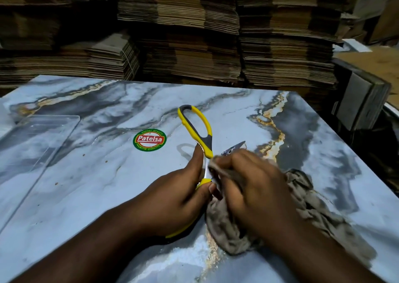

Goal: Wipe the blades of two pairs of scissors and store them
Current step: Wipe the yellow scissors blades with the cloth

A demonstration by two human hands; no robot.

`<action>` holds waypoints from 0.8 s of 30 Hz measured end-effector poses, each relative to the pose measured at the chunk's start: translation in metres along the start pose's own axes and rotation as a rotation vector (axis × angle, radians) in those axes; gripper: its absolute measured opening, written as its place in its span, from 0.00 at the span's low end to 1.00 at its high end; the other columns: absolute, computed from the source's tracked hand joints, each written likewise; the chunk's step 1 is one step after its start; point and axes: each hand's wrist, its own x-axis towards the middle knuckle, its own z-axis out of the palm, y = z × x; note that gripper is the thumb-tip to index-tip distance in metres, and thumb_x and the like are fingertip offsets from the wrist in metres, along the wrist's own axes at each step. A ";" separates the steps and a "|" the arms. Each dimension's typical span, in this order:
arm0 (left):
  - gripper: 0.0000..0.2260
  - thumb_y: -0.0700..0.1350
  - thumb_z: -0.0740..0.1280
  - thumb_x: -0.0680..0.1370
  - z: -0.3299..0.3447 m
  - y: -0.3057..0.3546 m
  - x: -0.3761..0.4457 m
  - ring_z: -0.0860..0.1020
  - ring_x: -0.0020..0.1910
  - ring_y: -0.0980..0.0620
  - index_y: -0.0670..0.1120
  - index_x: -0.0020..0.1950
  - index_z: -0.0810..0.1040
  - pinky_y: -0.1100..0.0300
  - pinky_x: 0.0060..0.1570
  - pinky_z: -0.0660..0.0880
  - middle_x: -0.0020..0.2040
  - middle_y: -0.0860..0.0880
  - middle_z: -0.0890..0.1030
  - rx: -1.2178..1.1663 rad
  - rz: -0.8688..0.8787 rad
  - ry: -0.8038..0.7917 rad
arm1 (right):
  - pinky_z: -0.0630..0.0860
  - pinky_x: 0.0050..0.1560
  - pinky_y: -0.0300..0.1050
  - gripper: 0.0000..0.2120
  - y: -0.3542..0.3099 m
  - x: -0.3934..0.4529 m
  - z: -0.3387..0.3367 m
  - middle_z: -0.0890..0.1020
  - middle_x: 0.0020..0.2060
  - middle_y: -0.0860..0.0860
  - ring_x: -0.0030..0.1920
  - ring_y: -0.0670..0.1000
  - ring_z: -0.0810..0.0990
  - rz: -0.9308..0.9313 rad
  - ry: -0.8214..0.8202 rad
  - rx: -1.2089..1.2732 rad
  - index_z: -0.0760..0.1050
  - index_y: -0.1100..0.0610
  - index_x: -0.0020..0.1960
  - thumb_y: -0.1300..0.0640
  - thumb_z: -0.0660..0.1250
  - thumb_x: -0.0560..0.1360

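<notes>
A pair of scissors point(198, 129) with yellow and grey handles is spread wide open above the marble-patterned table point(108, 174). My left hand point(179, 196) grips the near handle, with its forefinger along the pivot. My right hand point(252, 187) holds a grey-brown cloth point(306, 198) folded over one blade, whose steel tip point(239, 146) sticks out beyond the fingers. The rest of the cloth trails on the table under my right wrist. Only this one pair of scissors is in view.
A clear plastic tray point(36, 142) lies at the table's left edge. A round green and red sticker point(149, 139) is stuck on the tabletop. Stacks of flattened cardboard point(194, 45) rise behind the table, and a box point(362, 97) stands at the right.
</notes>
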 end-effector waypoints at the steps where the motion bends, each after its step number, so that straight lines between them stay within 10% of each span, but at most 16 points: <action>1: 0.38 0.68 0.51 0.78 0.000 0.000 0.000 0.82 0.56 0.49 0.67 0.81 0.32 0.47 0.57 0.79 0.60 0.53 0.84 -0.003 -0.001 0.003 | 0.76 0.43 0.52 0.07 -0.002 -0.001 0.001 0.82 0.45 0.46 0.45 0.54 0.82 -0.018 -0.014 -0.014 0.80 0.50 0.50 0.56 0.64 0.75; 13: 0.34 0.55 0.59 0.84 0.000 0.002 0.000 0.82 0.47 0.53 0.71 0.80 0.39 0.48 0.55 0.79 0.46 0.59 0.83 -0.251 0.045 0.019 | 0.76 0.44 0.33 0.02 0.027 0.004 -0.022 0.85 0.44 0.41 0.44 0.41 0.83 0.354 0.345 0.371 0.79 0.47 0.51 0.49 0.69 0.80; 24: 0.34 0.43 0.70 0.82 -0.004 0.002 -0.001 0.85 0.46 0.39 0.70 0.79 0.62 0.39 0.56 0.80 0.45 0.35 0.81 -0.739 -0.033 0.026 | 0.80 0.46 0.50 0.09 0.006 -0.005 -0.008 0.83 0.49 0.36 0.50 0.42 0.84 -0.003 0.020 0.193 0.82 0.43 0.55 0.50 0.70 0.76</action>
